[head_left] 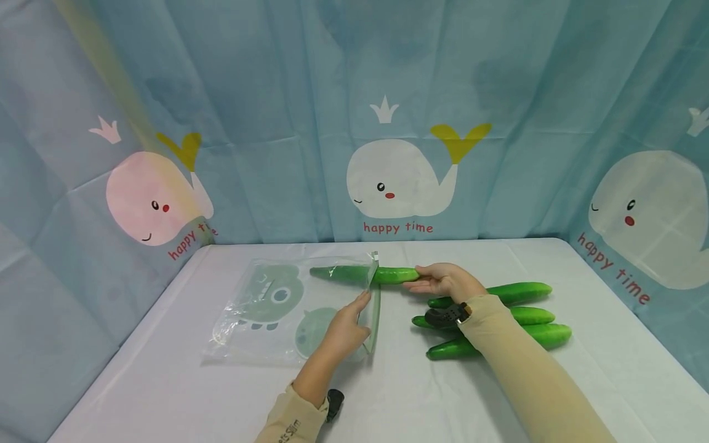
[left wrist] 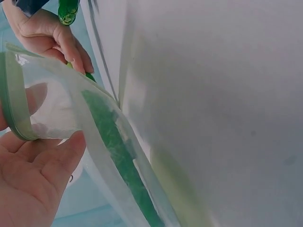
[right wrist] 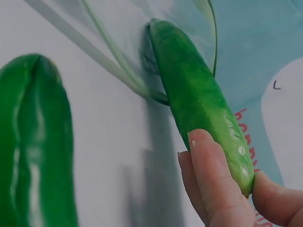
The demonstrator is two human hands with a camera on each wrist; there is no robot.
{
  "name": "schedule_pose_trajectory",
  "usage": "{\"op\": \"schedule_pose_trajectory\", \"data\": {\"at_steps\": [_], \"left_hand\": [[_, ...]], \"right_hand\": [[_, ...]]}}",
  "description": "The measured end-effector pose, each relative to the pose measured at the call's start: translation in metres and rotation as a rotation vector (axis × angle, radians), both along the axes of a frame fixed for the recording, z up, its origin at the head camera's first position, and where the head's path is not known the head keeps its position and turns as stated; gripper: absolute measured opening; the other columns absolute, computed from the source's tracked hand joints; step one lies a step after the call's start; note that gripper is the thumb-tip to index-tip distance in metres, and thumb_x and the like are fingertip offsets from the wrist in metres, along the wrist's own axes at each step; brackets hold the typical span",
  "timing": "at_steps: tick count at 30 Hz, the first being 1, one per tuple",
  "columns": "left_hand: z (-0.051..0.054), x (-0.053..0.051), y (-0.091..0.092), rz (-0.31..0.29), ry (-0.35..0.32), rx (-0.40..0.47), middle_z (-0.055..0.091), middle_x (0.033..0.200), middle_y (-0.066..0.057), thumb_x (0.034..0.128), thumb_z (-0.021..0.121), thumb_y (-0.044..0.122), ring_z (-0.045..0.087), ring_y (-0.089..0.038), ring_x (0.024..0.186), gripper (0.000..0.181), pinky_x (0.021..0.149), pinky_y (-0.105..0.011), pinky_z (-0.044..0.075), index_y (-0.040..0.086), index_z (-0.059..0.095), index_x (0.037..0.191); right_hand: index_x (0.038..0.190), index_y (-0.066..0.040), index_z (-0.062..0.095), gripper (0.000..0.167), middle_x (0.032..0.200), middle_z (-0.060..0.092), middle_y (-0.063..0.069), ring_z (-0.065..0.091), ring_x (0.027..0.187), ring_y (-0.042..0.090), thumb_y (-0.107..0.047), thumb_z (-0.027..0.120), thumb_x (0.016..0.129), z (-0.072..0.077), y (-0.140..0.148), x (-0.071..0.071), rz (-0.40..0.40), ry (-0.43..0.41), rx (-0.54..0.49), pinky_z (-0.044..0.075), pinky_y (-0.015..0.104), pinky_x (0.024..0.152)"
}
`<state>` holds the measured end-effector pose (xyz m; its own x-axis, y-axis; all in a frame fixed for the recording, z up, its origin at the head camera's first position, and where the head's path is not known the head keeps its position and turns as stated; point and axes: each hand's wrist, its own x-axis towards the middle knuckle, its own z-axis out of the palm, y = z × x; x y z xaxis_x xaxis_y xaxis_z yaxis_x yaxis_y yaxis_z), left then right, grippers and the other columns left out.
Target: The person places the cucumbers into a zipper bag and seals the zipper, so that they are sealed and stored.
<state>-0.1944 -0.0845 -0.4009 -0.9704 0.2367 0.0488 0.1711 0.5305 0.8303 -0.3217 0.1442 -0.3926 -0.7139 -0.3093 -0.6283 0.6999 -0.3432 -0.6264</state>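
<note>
A clear bag with green cartoon prints (head_left: 277, 344) lies on the table at left, its green-edged mouth facing right. My left hand (head_left: 346, 329) holds the edge of that mouth; in the left wrist view the thumb and fingers of the hand (left wrist: 38, 175) are on the film. By its right end my right hand (head_left: 443, 282) pinches a cucumber (head_left: 396, 275), whose front part is inside the bag. The right wrist view shows the fingers (right wrist: 208, 165) around the end of the cucumber (right wrist: 199, 94).
Three more cucumbers (head_left: 545, 335) lie on the table at right, partly under my right forearm. The white tabletop (head_left: 399, 394) meets a blue curtain (head_left: 266, 184) with whale prints at the back and sides.
</note>
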Motion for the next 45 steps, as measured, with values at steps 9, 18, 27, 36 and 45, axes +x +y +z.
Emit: {"op": "schedule_pose_trajectory", "data": {"at_steps": [9, 18, 27, 36, 45], "left_hand": [[0.002, 0.001, 0.001, 0.001, -0.019, 0.002, 0.030, 0.155, -0.017, 0.0787, 0.056, -0.018, 0.027, -0.039, 0.140, 0.070, 0.111, -0.052, 0.027, -0.006, 0.038, 0.145], [0.001, 0.001, 0.001, 0.000, -0.014, -0.015, 0.033, 0.153, -0.018, 0.0769, 0.057, -0.017, 0.030, -0.041, 0.139, 0.070, 0.110, -0.054, 0.029, -0.006, 0.040, 0.144], [0.000, 0.000, 0.000, -0.010, 0.002, -0.031, 0.034, 0.152, -0.020, 0.0759, 0.058, -0.016, 0.030, -0.040, 0.139, 0.069, 0.112, -0.053, 0.026, -0.007, 0.041, 0.143], [-0.001, 0.002, 0.000, -0.009, -0.009, -0.009, 0.034, 0.152, -0.019, 0.0754, 0.058, -0.018, 0.030, -0.040, 0.139, 0.069, 0.112, -0.053, 0.026, -0.008, 0.042, 0.142], [-0.001, 0.004, -0.001, -0.021, -0.007, -0.015, 0.032, 0.154, -0.017, 0.0747, 0.057, -0.017, 0.031, -0.041, 0.138, 0.071, 0.106, -0.054, 0.036, -0.005, 0.042, 0.143]], "right_hand": [[0.142, 0.005, 0.032, 0.041, 0.139, 0.039, 0.036, 0.065, 0.097, 0.043, -0.006, 0.040, 0.103, -0.003, -0.008, -0.001, -0.004, -0.003, -0.010, 0.039, 0.044, 0.100], [0.148, 0.008, 0.026, 0.049, 0.148, 0.030, 0.034, 0.038, 0.133, 0.044, -0.001, 0.040, 0.102, -0.004, -0.029, 0.004, -0.082, -0.001, -0.099, 0.039, 0.044, 0.103], [0.144, 0.008, 0.033, 0.045, 0.144, 0.038, 0.031, 0.043, 0.132, 0.037, 0.000, 0.043, 0.101, -0.008, -0.048, 0.002, -0.077, -0.024, -0.064, 0.042, 0.038, 0.102], [0.135, 0.009, 0.046, 0.037, 0.133, 0.049, 0.028, 0.048, 0.128, 0.032, 0.003, 0.051, 0.098, -0.011, -0.064, 0.003, -0.086, -0.008, -0.031, 0.046, 0.031, 0.099], [0.139, 0.015, 0.038, 0.040, 0.143, 0.039, 0.032, 0.043, 0.132, 0.037, 0.008, 0.037, 0.100, -0.014, -0.079, 0.001, 0.062, 0.095, 0.008, 0.035, 0.040, 0.107]]}}
